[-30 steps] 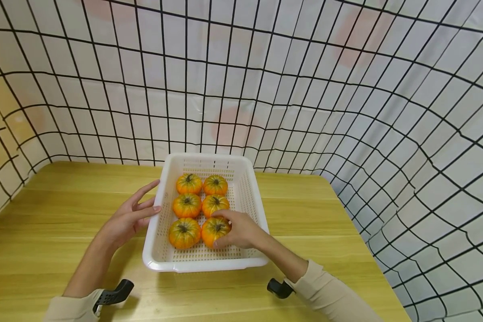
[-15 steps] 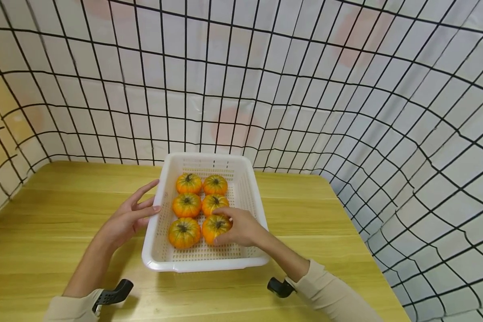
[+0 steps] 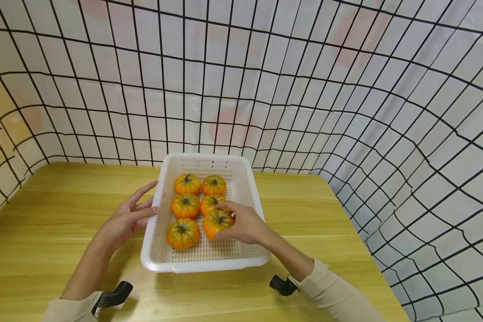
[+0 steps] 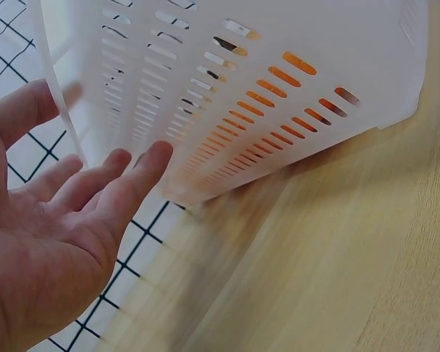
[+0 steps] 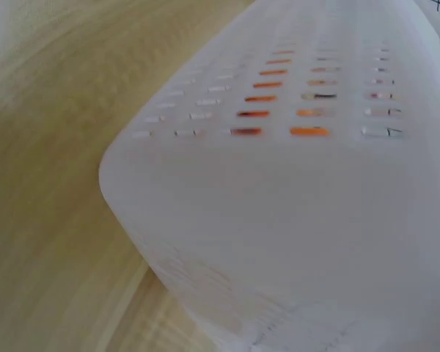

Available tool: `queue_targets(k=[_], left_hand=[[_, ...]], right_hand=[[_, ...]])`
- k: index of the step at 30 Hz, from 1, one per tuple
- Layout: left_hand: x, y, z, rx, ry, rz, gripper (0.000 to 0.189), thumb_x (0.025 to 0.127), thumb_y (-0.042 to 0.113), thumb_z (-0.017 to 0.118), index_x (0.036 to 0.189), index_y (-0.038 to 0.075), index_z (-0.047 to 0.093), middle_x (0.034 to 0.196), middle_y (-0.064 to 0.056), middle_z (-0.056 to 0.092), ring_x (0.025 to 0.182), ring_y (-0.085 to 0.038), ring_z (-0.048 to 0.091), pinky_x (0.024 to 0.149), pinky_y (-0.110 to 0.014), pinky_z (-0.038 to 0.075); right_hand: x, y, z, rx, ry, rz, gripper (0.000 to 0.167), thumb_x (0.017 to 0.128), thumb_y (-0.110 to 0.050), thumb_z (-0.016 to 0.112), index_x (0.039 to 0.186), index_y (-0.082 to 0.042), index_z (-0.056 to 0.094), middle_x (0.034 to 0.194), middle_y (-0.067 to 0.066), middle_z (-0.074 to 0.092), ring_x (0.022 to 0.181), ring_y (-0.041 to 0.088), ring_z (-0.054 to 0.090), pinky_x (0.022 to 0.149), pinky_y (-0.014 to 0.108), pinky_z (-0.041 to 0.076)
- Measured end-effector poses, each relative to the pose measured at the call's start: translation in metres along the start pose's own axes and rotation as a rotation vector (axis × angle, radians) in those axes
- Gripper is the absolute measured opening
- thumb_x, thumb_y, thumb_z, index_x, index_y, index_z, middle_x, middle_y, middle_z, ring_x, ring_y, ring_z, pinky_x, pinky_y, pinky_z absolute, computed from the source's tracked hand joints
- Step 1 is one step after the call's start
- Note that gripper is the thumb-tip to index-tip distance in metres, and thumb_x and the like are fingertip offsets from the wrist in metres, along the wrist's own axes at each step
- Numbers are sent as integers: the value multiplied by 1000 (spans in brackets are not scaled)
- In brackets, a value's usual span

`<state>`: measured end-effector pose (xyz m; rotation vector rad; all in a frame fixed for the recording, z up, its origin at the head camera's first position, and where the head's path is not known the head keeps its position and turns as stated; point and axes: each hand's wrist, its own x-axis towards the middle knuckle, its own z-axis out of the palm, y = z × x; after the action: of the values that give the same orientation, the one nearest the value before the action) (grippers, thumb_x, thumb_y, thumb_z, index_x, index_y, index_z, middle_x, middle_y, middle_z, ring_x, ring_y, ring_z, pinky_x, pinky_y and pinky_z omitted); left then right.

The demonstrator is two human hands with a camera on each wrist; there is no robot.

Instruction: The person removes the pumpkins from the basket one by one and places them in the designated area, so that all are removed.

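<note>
A white slotted plastic basket (image 3: 201, 267) holds several small orange pumpkins in two columns. My right hand (image 3: 245, 226) reaches over the basket's right side and grips the front right pumpkin (image 3: 214, 223) between thumb and fingers. That pumpkin overlaps the middle right pumpkin (image 3: 210, 202) in the head view. My left hand (image 3: 129, 217) is at the basket's left side, its thumb at the rim and its fingers extended along the outer wall (image 4: 279, 103). In the right wrist view only the basket's outer side (image 5: 279, 205) shows; the right hand is hidden there.
The basket stands on a wooden table (image 3: 306, 214). Behind and to the right rises a black wire grid (image 3: 233, 89) with white sheeting. Other pumpkins (image 3: 183, 233) sit in the left column. Black wrist mounts (image 3: 114, 295) show at both sleeves.
The gripped pumpkin has shifted slightly up and to the right in the head view, away from the front left pumpkin, with my right hand. My left hand stays at the basket's side.
</note>
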<state>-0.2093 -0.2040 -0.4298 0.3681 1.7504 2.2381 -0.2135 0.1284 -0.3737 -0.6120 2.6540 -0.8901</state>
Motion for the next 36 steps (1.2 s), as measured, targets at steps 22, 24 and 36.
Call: queue_targets(k=[22, 24, 36], left_hand=[[-3, -1, 12, 59, 72, -12, 73, 104, 14, 56, 164, 26, 15, 164, -19, 30, 114, -20, 71, 91, -37, 60], [-4, -2, 13, 61, 74, -14, 73, 105, 15, 55, 164, 27, 15, 165, -19, 29, 114, -20, 71, 91, -37, 60], [-5, 1, 15, 66, 63, -20, 73, 105, 17, 54, 164, 28, 13, 165, -15, 31, 114, -18, 70, 92, -37, 60]], right_hand=[[-4, 2, -31, 61, 160, 52, 72, 75, -34, 90, 139, -23, 59, 121, 4, 66, 103, 23, 62, 82, 36, 57], [-5, 2, -35, 67, 176, 60, 71, 76, -33, 89, 140, -23, 59, 122, 5, 66, 103, 24, 62, 81, 36, 57], [-10, 13, -59, 83, 256, 96, 75, 77, -36, 87, 144, -24, 56, 130, 6, 64, 112, 28, 61, 88, 41, 57]])
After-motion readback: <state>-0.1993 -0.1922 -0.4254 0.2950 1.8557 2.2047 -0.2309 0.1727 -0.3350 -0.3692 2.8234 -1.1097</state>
